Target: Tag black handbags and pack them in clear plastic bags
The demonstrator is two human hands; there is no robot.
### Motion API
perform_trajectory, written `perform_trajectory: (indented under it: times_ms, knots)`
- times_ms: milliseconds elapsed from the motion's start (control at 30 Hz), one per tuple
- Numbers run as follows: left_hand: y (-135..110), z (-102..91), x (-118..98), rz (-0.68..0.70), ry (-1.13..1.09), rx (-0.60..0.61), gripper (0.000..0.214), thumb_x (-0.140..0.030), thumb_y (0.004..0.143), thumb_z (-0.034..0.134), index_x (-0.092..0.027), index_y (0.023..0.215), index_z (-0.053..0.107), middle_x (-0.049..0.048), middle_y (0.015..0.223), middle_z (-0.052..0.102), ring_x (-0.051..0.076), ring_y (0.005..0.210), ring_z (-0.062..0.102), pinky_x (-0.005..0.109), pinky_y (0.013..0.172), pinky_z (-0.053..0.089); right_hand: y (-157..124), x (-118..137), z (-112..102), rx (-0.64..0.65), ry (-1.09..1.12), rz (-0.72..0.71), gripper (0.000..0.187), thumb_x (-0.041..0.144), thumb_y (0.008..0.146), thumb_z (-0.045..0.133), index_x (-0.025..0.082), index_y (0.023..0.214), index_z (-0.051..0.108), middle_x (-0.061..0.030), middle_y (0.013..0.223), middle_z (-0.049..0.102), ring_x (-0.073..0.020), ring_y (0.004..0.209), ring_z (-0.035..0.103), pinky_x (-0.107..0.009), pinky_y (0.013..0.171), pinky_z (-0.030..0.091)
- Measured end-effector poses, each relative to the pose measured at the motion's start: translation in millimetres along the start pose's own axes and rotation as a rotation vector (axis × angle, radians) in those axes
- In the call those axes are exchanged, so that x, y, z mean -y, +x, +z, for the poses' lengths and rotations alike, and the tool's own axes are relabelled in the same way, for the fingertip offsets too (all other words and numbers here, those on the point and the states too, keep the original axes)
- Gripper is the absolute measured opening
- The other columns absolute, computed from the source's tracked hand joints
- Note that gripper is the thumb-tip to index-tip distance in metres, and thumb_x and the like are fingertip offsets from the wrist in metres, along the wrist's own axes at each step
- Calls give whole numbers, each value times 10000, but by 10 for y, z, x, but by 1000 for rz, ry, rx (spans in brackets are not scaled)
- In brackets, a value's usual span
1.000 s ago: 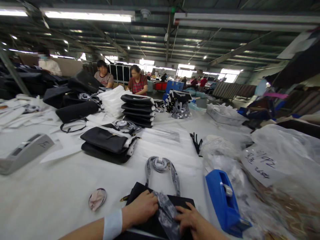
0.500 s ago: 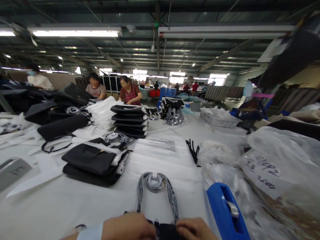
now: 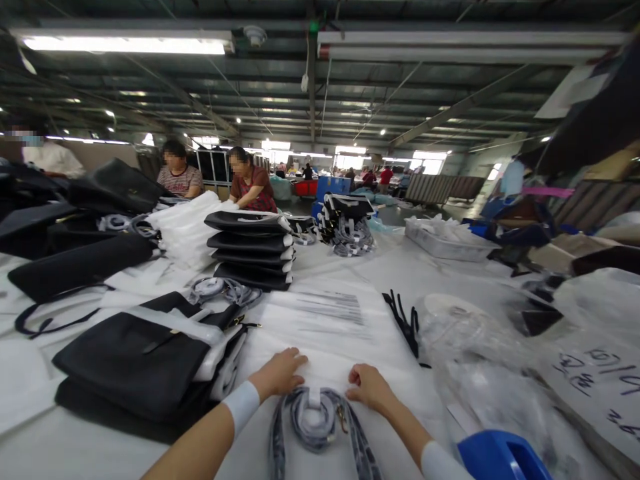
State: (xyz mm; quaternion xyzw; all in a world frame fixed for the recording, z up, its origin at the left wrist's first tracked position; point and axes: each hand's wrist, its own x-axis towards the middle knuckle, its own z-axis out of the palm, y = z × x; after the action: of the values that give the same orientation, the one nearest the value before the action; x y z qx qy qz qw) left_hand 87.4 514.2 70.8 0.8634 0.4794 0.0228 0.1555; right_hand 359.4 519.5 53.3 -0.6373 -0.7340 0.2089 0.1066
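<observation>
My left hand [image 3: 281,373] rests at the near part of a stack of white foam sheets [image 3: 320,340], fingers apart with nothing in them. Across from it, my right hand [image 3: 369,387] is over the same sheets, its fingers loosely bent and a gap showing at the thumb. Between my forearms lies a coiled strap [image 3: 314,420] in clear wrap, with a white band at its top and a gold clasp on its right. Its two long ends run down out of view. On the left, folded black bags [image 3: 133,360] lie stacked with white padding.
Behind the sheets stands a pile of black bags [image 3: 250,243]. Black straps [image 3: 404,323] and clear plastic bags [image 3: 480,360] lie to the right, near a blue tape dispenser [image 3: 500,457]. A grey tray [image 3: 447,247] sits farther back. Co-workers [image 3: 247,183] are across the table.
Both hands have moved forward from the black item at the near edge to the white foam sheets, letting go of it. The view has shifted, and the black item is out of sight.
</observation>
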Motion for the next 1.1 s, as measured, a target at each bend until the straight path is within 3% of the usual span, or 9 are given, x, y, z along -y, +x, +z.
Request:
perform_trajectory:
  times_ms: [100, 300, 433, 533, 633, 733, 833, 900, 1100]
  knots:
    - [61, -27, 39, -6, 43, 25, 506, -453, 810, 577, -245, 1266, 505, 118, 1243, 578, 290, 1113, 589, 408, 921, 465, 84, -59, 27, 16, -28, -7, 61, 243, 672, 662, 185, 669, 681, -36, 701, 696, -176, 686, 615, -258, 609, 382]
    - [213, -71, -43, -68, 145, -3, 515, -590, 786, 579, -190, 1110, 603, 173, 1109, 640, 392, 1045, 596, 607, 907, 384, 201, -34, -64, 29, -71, -115, 276, 192, 776, 487, 183, 518, 586, -34, 611, 654, -160, 629, 572, -259, 582, 330]
    - [270, -38, -45, -80, 163, -23, 244, -300, 912, 467, -176, 1054, 621, 153, 1086, 655, 323, 1067, 601, 581, 991, 323, 275, -7, -154, 7, -79, -139, 295, 194, 766, 495, 192, 472, 522, -16, 521, 603, -158, 565, 550, -258, 541, 315]
    - [308, -60, 11, -108, 148, -18, 260, -146, 924, 386, -163, 1049, 613, 120, 1013, 680, 262, 1023, 627, 515, 982, 377, 287, 14, -222, -86, -75, -145, 317, 274, 848, 448, 201, 561, 562, -20, 596, 642, -176, 617, 585, -265, 571, 351]
    - [374, -159, 93, -160, 112, -3, 247, -259, 962, 415, -146, 1094, 591, 75, 977, 681, 214, 942, 647, 445, 878, 487, 269, 36, -262, -196, -82, -153, 398, 389, 936, 352, 208, 666, 582, -31, 673, 667, -183, 653, 601, -274, 595, 383]
    - [447, -296, 199, -170, 60, 35, 281, -380, 938, 497, -146, 1039, 617, 48, 986, 673, 180, 911, 644, 413, 851, 523, 219, 32, -260, -219, -124, -237, 330, 453, 899, 480, 213, 697, 581, -15, 658, 654, -174, 621, 588, -267, 576, 393]
    - [496, -410, 310, -142, -2, 78, 280, -394, 928, 516, -148, 995, 632, 48, 998, 677, 174, 926, 642, 412, 866, 521, 130, -19, -233, -195, -200, -394, 107, 321, 787, 669, 228, 826, 631, 2, 754, 680, -176, 705, 609, -259, 639, 421]
    - [503, -456, 338, -134, -36, 97, 295, -397, 938, 488, -147, 967, 642, 57, 989, 689, 178, 939, 645, 401, 876, 514, 71, -63, -210, -211, -257, -467, 67, 184, 810, 613, 235, 840, 645, -8, 798, 679, -179, 764, 611, -266, 695, 424]
    - [434, -421, -132, -158, -91, 27, 683, -664, 815, 476, -199, 1315, 448, 128, 1134, 680, 294, 1018, 650, 436, 843, 516, 101, -102, -146, -476, -411, -466, 292, 213, 982, 370, 199, 835, 623, -42, 761, 637, -182, 742, 598, -288, 679, 404]
